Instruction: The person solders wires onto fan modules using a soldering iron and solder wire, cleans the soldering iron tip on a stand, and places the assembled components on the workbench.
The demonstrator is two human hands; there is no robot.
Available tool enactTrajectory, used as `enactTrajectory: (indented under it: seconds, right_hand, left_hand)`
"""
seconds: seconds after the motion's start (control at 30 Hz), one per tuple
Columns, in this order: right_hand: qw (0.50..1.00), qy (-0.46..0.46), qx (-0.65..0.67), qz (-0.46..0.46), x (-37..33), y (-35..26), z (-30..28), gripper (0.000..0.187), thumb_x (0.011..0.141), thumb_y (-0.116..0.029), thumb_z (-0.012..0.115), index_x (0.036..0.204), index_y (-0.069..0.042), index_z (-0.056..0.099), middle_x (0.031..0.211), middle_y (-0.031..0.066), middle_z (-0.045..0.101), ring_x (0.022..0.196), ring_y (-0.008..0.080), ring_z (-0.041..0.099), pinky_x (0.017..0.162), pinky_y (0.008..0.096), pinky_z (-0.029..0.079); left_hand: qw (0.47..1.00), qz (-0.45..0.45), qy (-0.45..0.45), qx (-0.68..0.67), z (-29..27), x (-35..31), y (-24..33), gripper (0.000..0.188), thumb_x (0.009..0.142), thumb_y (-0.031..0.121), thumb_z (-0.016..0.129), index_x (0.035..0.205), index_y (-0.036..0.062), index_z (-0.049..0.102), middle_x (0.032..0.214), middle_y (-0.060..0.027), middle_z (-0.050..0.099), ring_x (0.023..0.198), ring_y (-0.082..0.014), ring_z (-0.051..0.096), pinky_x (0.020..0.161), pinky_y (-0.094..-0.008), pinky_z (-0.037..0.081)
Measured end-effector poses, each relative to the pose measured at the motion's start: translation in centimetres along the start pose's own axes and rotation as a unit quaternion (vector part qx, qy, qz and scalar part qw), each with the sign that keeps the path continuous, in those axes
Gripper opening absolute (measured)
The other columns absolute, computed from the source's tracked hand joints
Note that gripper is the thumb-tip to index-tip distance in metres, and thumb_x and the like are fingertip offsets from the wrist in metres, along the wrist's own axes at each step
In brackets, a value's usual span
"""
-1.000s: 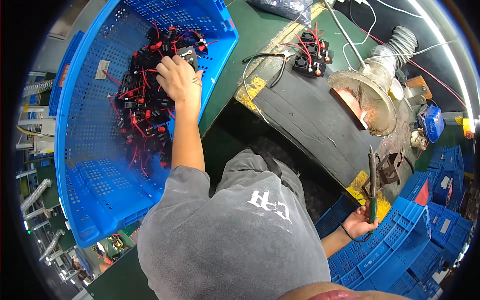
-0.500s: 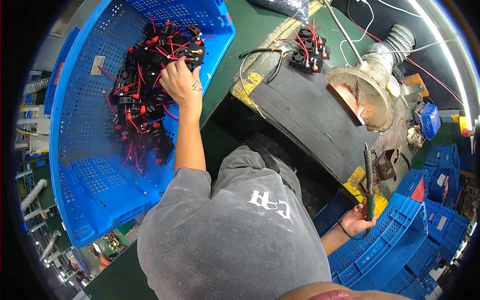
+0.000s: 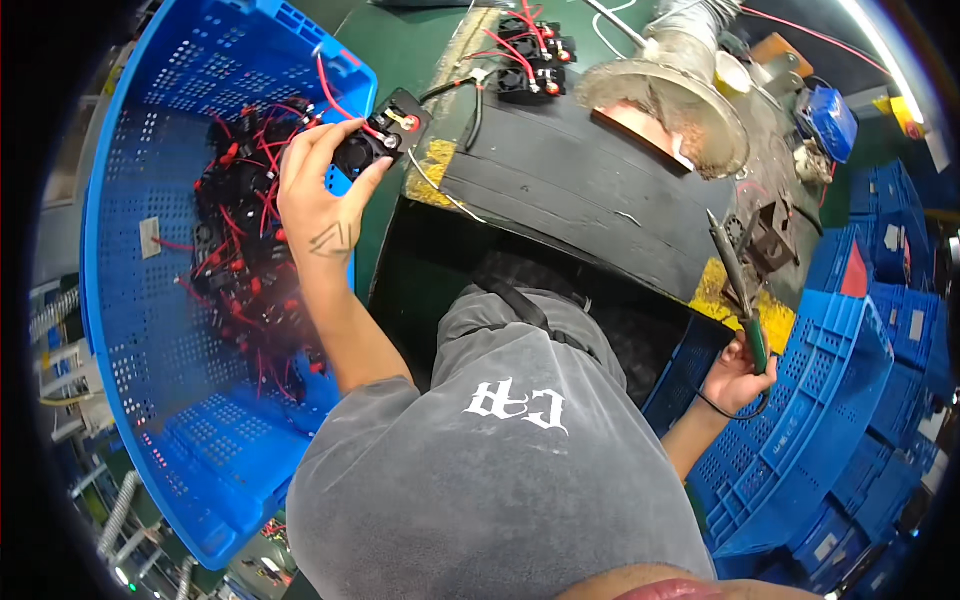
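Observation:
My left hand [image 3: 318, 200] pinches a small black fan unit [image 3: 385, 138] between thumb and fingers. A red wire and metal terminals show on the unit, which is held above the right rim of a large blue perforated crate [image 3: 150, 350]. Inside that crate lies a heap of similar black fan units [image 3: 235, 235] with red wires. At the lower right, my right hand [image 3: 738, 382] is closed round the green handle of a soldering iron [image 3: 732, 265]. Its tip points up and away from me, beside a brown metal holder [image 3: 768, 238].
Several more fan units [image 3: 530, 62] sit on the bench at the far side, near black-handled pliers [image 3: 474, 105]. A dusty funnel-shaped fume hood [image 3: 672, 92] stands over the black bench mat [image 3: 575, 185]. Stacked blue crates [image 3: 815, 400] crowd the right side.
My left hand has lifted a fan unit out of the heap and over the crate's rim. My right hand still holds the soldering iron. The whole view has shifted.

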State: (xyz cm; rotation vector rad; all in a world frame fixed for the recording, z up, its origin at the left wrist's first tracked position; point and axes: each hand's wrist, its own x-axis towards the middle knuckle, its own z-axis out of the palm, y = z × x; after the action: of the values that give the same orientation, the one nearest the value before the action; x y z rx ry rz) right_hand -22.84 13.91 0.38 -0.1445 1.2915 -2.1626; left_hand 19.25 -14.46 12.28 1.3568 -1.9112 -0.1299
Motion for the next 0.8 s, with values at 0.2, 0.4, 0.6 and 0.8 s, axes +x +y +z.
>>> enactTrajectory:
  seconds: [0.2, 0.4, 0.6, 0.8]
  right_hand:
    - [0.999, 0.016, 0.005, -0.031, -0.5, -0.4, -0.9, 0.051, 0.095, -0.042, 0.044, 0.116, 0.000, 0.063, 0.093, 0.0196, 0.070, 0.066, 0.0194, 0.062, 0.054, 0.0255, 0.046]
    - [0.998, 0.034, 0.016, -0.058, -1.1, -1.1, -1.8, 0.051, 0.095, -0.042, 0.044, 0.117, 0.001, 0.062, 0.094, 0.0199, 0.070, 0.068, 0.0191, 0.063, 0.054, 0.0246, 0.046]
    - [0.996, 0.050, 0.008, -0.072, -2.1, -1.8, -2.2, 0.053, 0.096, -0.042, 0.042, 0.118, 0.002, 0.062, 0.093, 0.0190, 0.070, 0.069, 0.0188, 0.063, 0.054, 0.0241, 0.046]
    - [0.991, 0.098, 0.029, -0.082, -2.7, -1.9, -2.2, 0.053, 0.097, -0.041, 0.039, 0.116, 0.003, 0.062, 0.089, 0.0211, 0.071, 0.064, 0.0202, 0.063, 0.053, 0.0250, 0.047]
  left_hand:
    - [0.942, 0.190, -0.237, -0.138, 0.4, 1.7, 5.3, 0.047, 0.062, 0.013, 0.081, 0.107, 0.0055, 0.068, 0.106, -0.0103, 0.062, 0.101, -0.0288, 0.058, 0.087, -0.0378, 0.047]
    - [0.851, 0.319, -0.320, -0.267, 7.1, 0.8, 9.3, 0.047, 0.062, 0.009, 0.078, 0.107, 0.0055, 0.064, 0.106, -0.0074, 0.061, 0.100, -0.0302, 0.056, 0.088, -0.0386, 0.047]
    - [0.869, 0.385, -0.261, -0.171, 13.1, 1.7, 9.6, 0.047, 0.062, 0.007, 0.076, 0.106, 0.0050, 0.061, 0.106, -0.0072, 0.059, 0.104, -0.0285, 0.055, 0.091, -0.0376, 0.046]
    - [0.882, 0.360, -0.280, -0.116, 14.8, 2.1, 7.8, 0.046, 0.063, 0.005, 0.076, 0.106, 0.0055, 0.061, 0.104, -0.0072, 0.058, 0.102, -0.0285, 0.054, 0.092, -0.0375, 0.045]
